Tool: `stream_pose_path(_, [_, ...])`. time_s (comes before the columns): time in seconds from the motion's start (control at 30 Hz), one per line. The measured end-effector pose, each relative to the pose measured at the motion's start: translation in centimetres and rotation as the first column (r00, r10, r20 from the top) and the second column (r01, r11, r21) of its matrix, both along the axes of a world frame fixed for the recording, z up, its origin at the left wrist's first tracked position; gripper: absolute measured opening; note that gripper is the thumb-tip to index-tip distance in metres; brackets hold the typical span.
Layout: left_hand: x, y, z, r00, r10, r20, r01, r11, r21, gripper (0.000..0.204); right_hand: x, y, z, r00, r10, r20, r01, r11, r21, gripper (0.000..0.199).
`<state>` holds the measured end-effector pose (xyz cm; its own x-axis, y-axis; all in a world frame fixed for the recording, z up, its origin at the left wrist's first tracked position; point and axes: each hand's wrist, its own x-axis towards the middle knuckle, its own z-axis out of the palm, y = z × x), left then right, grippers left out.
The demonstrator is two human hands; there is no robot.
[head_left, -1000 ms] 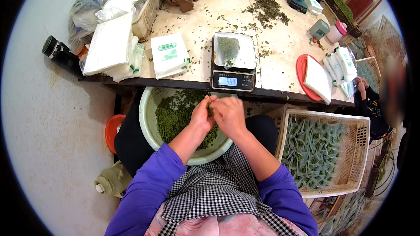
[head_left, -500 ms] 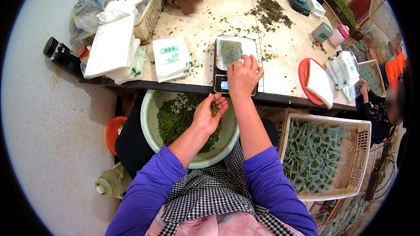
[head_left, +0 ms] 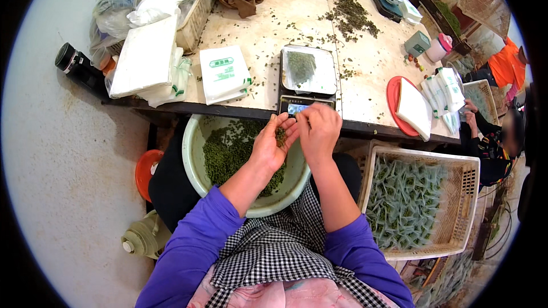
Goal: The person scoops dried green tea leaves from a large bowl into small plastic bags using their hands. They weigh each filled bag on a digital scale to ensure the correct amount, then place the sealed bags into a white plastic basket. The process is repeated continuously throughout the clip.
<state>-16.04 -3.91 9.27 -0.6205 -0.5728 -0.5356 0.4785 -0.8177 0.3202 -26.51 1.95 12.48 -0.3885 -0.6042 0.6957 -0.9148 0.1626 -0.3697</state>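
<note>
At left, a dark flask (head_left: pixel 80 67) stands by the table's left end; on the table (head_left: pixel 368 100), to its right, lies a stack of printed plastic bags (head_left: pixel 224 74). Below the near table edge, a pale green basin (head_left: pixel 189 165) sits at the person's lap, partly filled with small green plant pieces (head_left: pixel 225 157).

Left hand (head_left: pixel 270 144): over the basin's right part, palm up, fingers half curled and slightly spread, cupped loosely; a few green pieces lie in the hollow. Right hand (head_left: pixel 321 131): just beside it, back of hand up, fingers bent, thumb and fingertips drawn close together near the left fingertips. Whether they pinch a piece, cannot tell.

Just beyond the hands, a digital scale (head_left: pixel 327 77) bears a clear bag of green pieces (head_left: pixel 301 67), lying flat; neither hand touches that bag. To the right, beside the lap, a pale crate (head_left: pixel 459 217) holds many filled bags (head_left: pixel 402 202).
</note>
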Motion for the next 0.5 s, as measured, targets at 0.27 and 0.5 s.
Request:
stream_pose_path(0.27, [3.8,2.6,-3.0,0.995,-0.001,0.098,-0.001,1.0,0.016,0.022,4.8,4.1,-1.3,0.969,0.247,0.0,-0.241,0.943,0.231,0.011])
stream_pose_path(0.5, [9.4,1.7,-3.5,0.956,-0.033,0.291,0.055,0.996,-0.069,0.021,-2.1,3.3,-0.7,0.995,0.026,0.092,-0.024,0.999,-0.025,0.008])
